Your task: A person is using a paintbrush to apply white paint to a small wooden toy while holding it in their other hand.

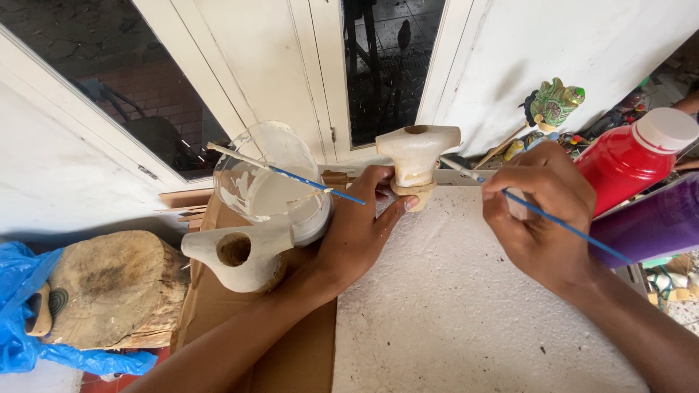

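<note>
My left hand grips the base of a small wooden carved piece, painted white on top with a hole in its upper face. My right hand holds a thin blue-handled brush, its tip reaching toward the right side of the piece. A clear plastic jar of white paint stands just left of my left hand, with a second blue brush resting across it. A second white-painted wooden piece with a round hole lies below the jar.
White foam board and brown cardboard form the work surface. A red paint bottle and a purple bottle stand at right. A wooden stump, blue plastic and a green painted figure are around.
</note>
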